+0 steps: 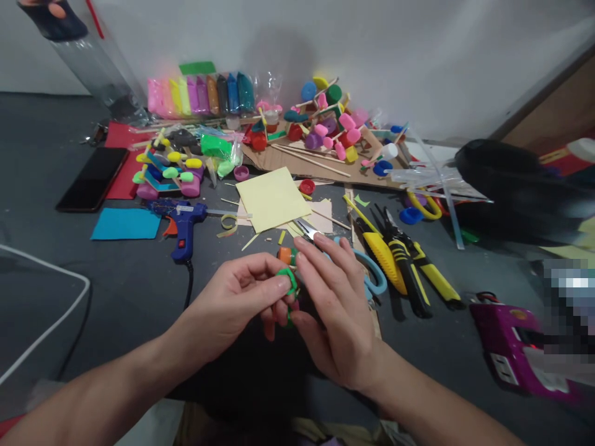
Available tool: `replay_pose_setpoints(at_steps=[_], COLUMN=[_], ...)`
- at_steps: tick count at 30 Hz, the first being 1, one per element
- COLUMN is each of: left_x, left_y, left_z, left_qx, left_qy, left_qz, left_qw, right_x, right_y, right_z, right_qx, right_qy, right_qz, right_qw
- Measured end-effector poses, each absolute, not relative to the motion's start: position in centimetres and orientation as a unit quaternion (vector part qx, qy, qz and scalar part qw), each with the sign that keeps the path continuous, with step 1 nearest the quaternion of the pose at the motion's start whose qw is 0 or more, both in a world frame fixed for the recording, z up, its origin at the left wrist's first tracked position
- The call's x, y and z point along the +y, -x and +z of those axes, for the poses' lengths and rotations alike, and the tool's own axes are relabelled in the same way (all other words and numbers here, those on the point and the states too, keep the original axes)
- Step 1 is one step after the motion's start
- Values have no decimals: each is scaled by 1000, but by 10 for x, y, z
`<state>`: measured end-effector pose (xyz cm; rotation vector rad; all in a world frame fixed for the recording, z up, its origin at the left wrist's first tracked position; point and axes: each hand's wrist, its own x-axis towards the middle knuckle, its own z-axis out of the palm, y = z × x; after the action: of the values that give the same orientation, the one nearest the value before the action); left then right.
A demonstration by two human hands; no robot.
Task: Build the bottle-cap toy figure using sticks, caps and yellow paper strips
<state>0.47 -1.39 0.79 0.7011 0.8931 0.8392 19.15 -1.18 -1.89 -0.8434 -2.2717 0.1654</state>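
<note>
My left hand pinches a small bright green piece between thumb and forefinger, and its kind is hard to make out. Close by on the right, my right hand has its fingers stretched out and apart, with the thumb near the lower end of the green piece. Just beyond the fingertips stands a small orange and green object. Scissors with light blue handles lie partly hidden behind my right hand. A square of pale yellow paper lies past both hands.
A blue glue gun lies left, near a phone and blue paper. A yellow cutter and pliers lie right. Behind are clay packets, cardboard with clay and stick pieces, and a bottle.
</note>
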Motion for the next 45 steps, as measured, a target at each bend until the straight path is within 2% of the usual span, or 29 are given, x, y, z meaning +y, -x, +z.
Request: replay_pose_setpoints(at_steps=[7,12,21,32,45], left_x=[-14,-13,-12,-12,-11], left_y=[-5,-5,-4,-4,-2], left_z=[14,14,14,11,8], left_qx=[463,471,468,418,417], left_qy=[-376,-387,-416,-333,-367], left_qz=[359,343,297,325,310], left_qw=[718,715,721,781,772], right_x=[-9,-9,-8,-7,-6], right_y=[-196,-195,-195,-198,-199], right_z=[-15,-15,-14,-14,-15], right_qx=[-845,-826,-813,-829,-871], right_qy=[329,333,342,330,291], right_qz=[154,171,198,184,102], right_qw=[392,422,428,413,383])
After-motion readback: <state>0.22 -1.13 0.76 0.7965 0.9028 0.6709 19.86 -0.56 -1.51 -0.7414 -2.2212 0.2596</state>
